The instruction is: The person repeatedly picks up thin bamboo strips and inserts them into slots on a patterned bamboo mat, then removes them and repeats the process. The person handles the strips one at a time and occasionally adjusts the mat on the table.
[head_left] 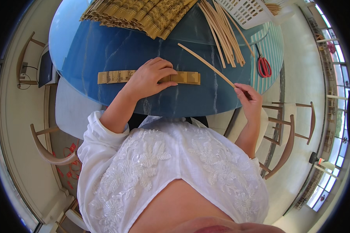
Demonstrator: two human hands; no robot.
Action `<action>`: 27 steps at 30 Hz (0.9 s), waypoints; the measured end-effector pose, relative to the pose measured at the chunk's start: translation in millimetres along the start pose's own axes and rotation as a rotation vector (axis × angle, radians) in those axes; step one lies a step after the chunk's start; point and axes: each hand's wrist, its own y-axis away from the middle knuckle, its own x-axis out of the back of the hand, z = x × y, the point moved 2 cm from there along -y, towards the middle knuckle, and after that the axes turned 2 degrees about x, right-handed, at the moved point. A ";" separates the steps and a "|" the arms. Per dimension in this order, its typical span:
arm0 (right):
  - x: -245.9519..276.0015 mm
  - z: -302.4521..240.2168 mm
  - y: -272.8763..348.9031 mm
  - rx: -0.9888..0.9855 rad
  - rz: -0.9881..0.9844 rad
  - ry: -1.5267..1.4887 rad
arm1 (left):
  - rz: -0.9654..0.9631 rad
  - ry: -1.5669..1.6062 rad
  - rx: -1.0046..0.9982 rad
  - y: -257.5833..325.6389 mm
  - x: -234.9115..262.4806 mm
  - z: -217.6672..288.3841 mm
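At the far left, a chair is standing on the floor below the edge of the blue surface, whose top is showing pale, vein-like lines. Toward the far edge of the surface, a pile of patterned gold pieces is lying fanned out and overlapping. Nearer the person, a gold strip is lying flat and roughly crosswise, its two ends showing on either side of the left hand. That hand is resting over the middle of the strip, its fingers bending and its thumb standing a little apart from the forefinger, with some gold showing between them; whether it is gripping or only pressing, one cannot tell. Farther right, a stick is slanting above the surface, its far end pointing up and left, while its near end is sitting between the thumb and fingers of the right hand, which is pinching it narrowly. Beyond it, a loose bundle of similar sticks is lying on the surface, and a white basket is standing just beside them. Red-handled scissors are lying on a striped cloth near the right edge.
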 end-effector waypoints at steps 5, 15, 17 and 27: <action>12.7 6.4 11.4 -0.036 -0.075 0.003 | 0.011 -0.099 -0.088 -1.7 -3.2 5.7; 28.3 26.2 17.5 0.056 0.070 -0.621 | -0.042 -0.024 -0.015 -5.9 -11.4 6.5; 34.2 31.6 13.0 0.134 0.167 -0.741 | -0.042 -0.022 -0.006 -5.0 -12.3 5.9; 31.5 51.6 5.1 0.123 0.292 -0.848 | -0.032 -0.054 -0.001 -3.3 -17.3 1.9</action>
